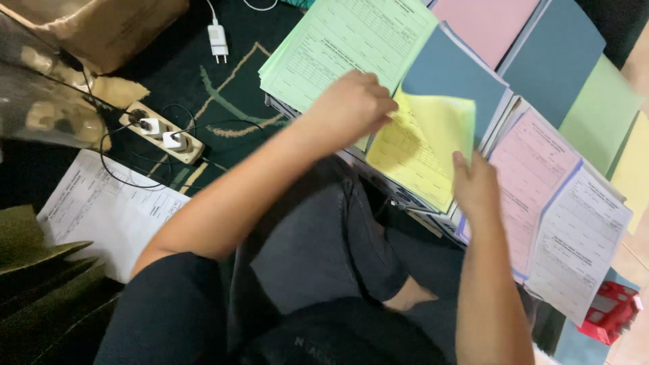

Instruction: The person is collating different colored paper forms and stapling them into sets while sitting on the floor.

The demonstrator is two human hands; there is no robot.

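Head view shows the left hand pinching the near edge of a yellow form sheet, while the right hand grips its lower right corner, so the sheet curls up off a blue-covered pad. It lies between a green form stack and pink forms, colours fanned apart, likely for sorting. A power strip sits on the dark carpet.

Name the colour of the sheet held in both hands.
Yellow sheet, printed with a form; head view.
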